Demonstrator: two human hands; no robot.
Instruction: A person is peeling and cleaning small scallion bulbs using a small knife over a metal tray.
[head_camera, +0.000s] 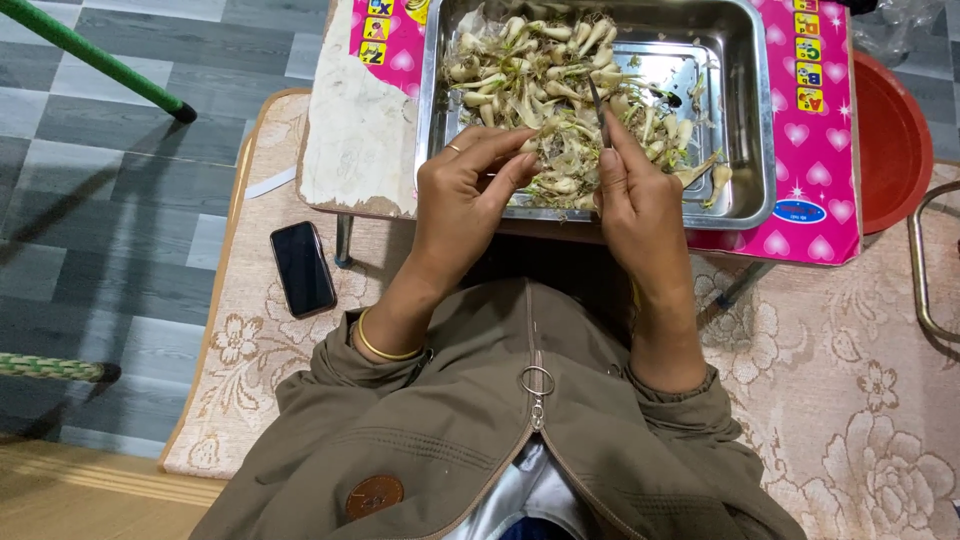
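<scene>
A steel tray (745, 120) rests on a small pink table (820, 150) and holds a heap of pale bulbs with roots and green shoots (545, 70). My left hand (465, 195) pinches one small bulb (528, 143) at the tray's near edge; a ring sits on one finger and a gold bangle on the wrist. My right hand (635, 195) grips a thin dark knife (597, 105), its blade pointing away over the heap. Both hands meet close together above the near side of the tray.
A black phone (302, 267) lies on the patterned beige rug (850, 380) to my left. A red round lid or plate (895, 140) sits right of the table. A green pole (95, 60) crosses the grey floor at top left. A metal frame (922, 260) is at the right edge.
</scene>
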